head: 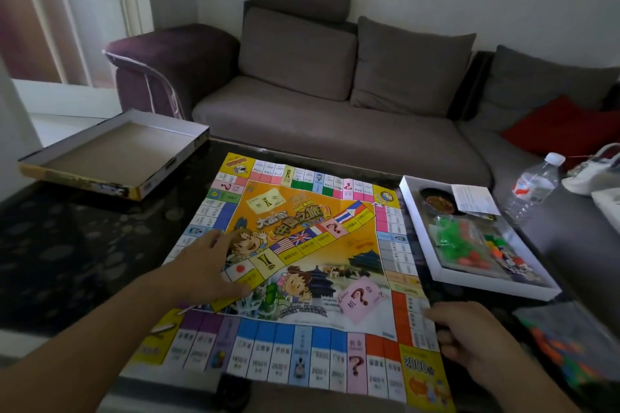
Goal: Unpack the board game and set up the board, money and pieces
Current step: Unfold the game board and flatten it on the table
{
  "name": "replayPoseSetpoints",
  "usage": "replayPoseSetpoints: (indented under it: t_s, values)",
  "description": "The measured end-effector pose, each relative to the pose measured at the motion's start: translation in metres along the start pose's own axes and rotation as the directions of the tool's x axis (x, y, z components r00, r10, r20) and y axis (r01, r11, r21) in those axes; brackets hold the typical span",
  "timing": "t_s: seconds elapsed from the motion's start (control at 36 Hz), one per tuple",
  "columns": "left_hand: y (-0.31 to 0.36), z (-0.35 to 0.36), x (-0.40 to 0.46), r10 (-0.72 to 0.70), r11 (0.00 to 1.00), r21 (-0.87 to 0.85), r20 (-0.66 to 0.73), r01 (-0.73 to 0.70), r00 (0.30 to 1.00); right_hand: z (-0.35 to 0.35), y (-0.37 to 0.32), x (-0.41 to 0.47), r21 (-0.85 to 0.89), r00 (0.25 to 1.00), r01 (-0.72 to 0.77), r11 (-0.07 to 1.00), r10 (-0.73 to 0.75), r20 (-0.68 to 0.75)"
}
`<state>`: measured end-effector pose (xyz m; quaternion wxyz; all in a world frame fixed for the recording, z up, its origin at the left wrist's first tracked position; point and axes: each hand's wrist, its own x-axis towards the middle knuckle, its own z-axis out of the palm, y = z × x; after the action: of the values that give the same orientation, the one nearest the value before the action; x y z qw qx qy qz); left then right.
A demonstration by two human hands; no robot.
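Both hands were on the colourful unfolded paper game board [302, 265], spread flat on the dark glossy desk [84, 245]. Left hand [204, 268] pressed it with spread fingers; right hand [469, 335] pinched its right edge. Beside it sat the white box tray [432, 265] of bagged plastic pieces [463, 245].

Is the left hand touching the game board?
Touching. The head view shows the left hand lying flat, fingers spread, on the game board, pressing its left side onto the table.
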<state>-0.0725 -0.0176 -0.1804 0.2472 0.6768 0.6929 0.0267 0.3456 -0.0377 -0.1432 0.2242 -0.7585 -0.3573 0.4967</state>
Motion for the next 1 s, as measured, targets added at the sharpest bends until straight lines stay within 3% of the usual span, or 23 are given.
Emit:
replayPoseSetpoints:
  t_s: [0.28, 0.39, 0.44, 0.58, 0.72, 1.0]
  values:
    - [-0.019, 0.004, 0.012, -0.006, 1.0, 0.001, -0.053, 0.006, 0.999, 0.004, -0.005, -0.002, -0.102, 0.993, 0.101, 0.99, -0.106, -0.042]
    - [-0.014, 0.004, 0.011, 0.041, 0.999, 0.018, -0.146, -0.039, 0.988, 0.008, -0.005, 0.002, -0.076, 0.983, 0.152, 0.985, -0.159, -0.094]
    - [-0.003, 0.002, 0.007, 0.057, 0.997, -0.051, -0.146, -0.065, 0.988, 0.012, -0.007, 0.005, -0.033, 0.981, 0.16, 0.987, -0.163, -0.108]
    - [0.036, -0.012, -0.01, 0.195, 0.952, -0.226, -0.068, -0.206, 0.978, 0.025, -0.018, 0.013, 0.103, 0.986, 0.143, 0.984, -0.133, -0.102]
    - [0.053, -0.007, -0.021, 0.275, 0.961, -0.081, 0.18, -0.265, 0.944, 0.042, -0.033, 0.022, 0.16, 0.985, 0.156, 0.975, -0.14, -0.104]
    - [0.039, 0.005, 0.004, 0.206, 0.976, 0.031, 0.177, -0.215, 0.962, 0.044, -0.046, 0.042, 0.082, 0.971, 0.154, 0.985, -0.135, -0.195]
